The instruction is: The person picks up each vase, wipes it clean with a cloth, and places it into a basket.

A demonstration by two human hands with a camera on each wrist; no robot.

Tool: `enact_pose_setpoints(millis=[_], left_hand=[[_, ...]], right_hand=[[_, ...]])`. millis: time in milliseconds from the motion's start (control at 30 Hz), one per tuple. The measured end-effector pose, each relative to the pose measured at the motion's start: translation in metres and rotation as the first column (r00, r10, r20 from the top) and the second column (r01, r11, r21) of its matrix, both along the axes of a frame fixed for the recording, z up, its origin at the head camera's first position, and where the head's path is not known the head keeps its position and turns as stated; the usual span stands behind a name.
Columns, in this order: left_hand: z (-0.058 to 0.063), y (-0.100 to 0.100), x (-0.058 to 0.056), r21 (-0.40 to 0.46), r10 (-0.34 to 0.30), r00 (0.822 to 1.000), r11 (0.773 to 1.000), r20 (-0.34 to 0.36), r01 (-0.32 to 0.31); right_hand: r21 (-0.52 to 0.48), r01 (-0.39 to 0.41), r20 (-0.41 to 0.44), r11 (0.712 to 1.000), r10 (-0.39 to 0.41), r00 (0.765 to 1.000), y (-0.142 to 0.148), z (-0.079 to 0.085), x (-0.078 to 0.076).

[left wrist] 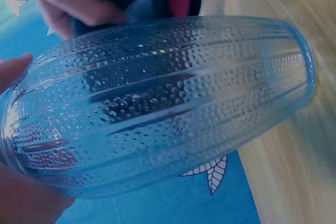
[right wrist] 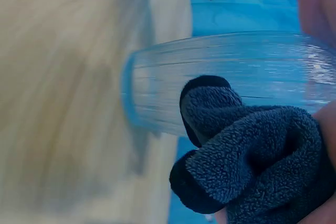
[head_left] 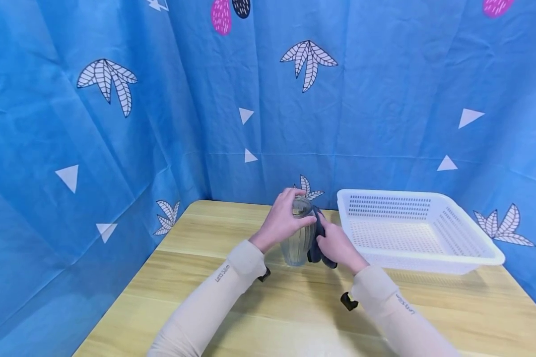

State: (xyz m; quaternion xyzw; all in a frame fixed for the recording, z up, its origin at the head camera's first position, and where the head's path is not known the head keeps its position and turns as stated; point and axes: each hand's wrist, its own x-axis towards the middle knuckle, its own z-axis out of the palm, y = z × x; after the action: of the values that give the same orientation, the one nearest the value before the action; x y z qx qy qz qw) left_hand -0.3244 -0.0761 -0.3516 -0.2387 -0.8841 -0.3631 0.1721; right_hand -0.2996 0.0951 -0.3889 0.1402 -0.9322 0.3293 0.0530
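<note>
A clear glass vase (head_left: 297, 248) with ribbed, dimpled sides stands upright, or nearly so, near the table's back edge. My left hand (head_left: 282, 220) grips it around the rim, thumb on the near side and fingers on the far side. In the left wrist view the whole body of the vase (left wrist: 173, 108) shows, narrowing to its base. My right hand (head_left: 338, 244) holds a bunched dark grey cloth (right wrist: 252, 156) with black edging against the vase's right side. Folds of the cloth hang down beside the glass, and some right-hand fingers are hidden behind it.
A white plastic basket (head_left: 429, 259) with slotted walls sits to the right of the hands. Both hands are over a light wood table (head_left: 295, 317). A blue patterned curtain (head_left: 362, 124) hangs behind the table and along its left side.
</note>
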Motion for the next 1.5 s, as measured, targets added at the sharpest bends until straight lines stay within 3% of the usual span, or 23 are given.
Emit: enact_pose_setpoints(millis=[167, 267, 400, 533, 733, 833, 967, 1100, 1233, 1400, 1500], left_hand=[[-0.002, -0.001, 0.002, 0.017, 0.014, 0.999, 1.000, 0.042, -0.014], [-0.002, -0.001, 0.004, 0.002, 0.024, 0.998, 1.000, 0.062, -0.024], [-0.001, -0.002, 0.007, -0.061, 0.066, 0.998, 0.996, 0.024, -0.065], [0.003, -0.002, 0.008, -0.086, 0.072, 0.997, 0.994, 0.006, -0.072], [0.010, 0.001, 0.006, -0.086, 0.013, 0.999, 0.996, 0.042, -0.009], [0.010, 0.001, 0.004, -0.094, 0.004, 0.999, 0.996, 0.049, 0.001], [0.007, 0.000, 0.003, -0.077, 0.004, 0.999, 0.997, 0.055, 0.000], [0.005, 0.001, 0.001, -0.004, -0.010, 0.998, 1.000, 0.063, 0.011], [0.003, 0.003, -0.003, 0.056, -0.020, 0.997, 0.998, 0.068, 0.016], [0.002, 0.003, -0.007, 0.051, -0.004, 1.000, 0.999, 0.025, 0.002], [0.001, 0.003, -0.006, 0.049, 0.000, 0.999, 0.999, 0.038, -0.002]], right_hand=[[0.055, -0.019, 0.124, 0.998, 0.012, 0.992, -0.001, -0.026, 0.000], [0.038, -0.046, 0.205, 0.998, 0.037, 0.978, -0.001, -0.039, 0.000], [0.007, -0.032, 0.221, 0.999, 0.029, 0.975, -0.001, -0.045, 0.000], [-0.004, 0.002, 0.156, 1.000, -0.002, 0.988, 0.001, -0.036, 0.000], [-0.092, 0.004, 0.063, 0.996, 0.002, 0.998, 0.005, -0.001, 0.006], [-0.090, 0.010, 0.005, 0.996, -0.009, 1.000, 0.005, 0.015, 0.007], [-0.079, 0.016, -0.102, 0.997, -0.024, 0.995, 0.003, 0.035, 0.010], [-0.096, 0.010, -0.193, 0.995, -0.028, 0.981, 0.001, 0.048, 0.012], [-0.049, 0.019, -0.205, 0.999, -0.028, 0.978, 0.001, 0.046, 0.008], [0.009, 0.023, -0.113, 1.000, -0.022, 0.993, 0.001, 0.025, 0.000], [0.001, 0.038, -0.056, 0.999, -0.038, 0.998, 0.001, 0.012, -0.001]])
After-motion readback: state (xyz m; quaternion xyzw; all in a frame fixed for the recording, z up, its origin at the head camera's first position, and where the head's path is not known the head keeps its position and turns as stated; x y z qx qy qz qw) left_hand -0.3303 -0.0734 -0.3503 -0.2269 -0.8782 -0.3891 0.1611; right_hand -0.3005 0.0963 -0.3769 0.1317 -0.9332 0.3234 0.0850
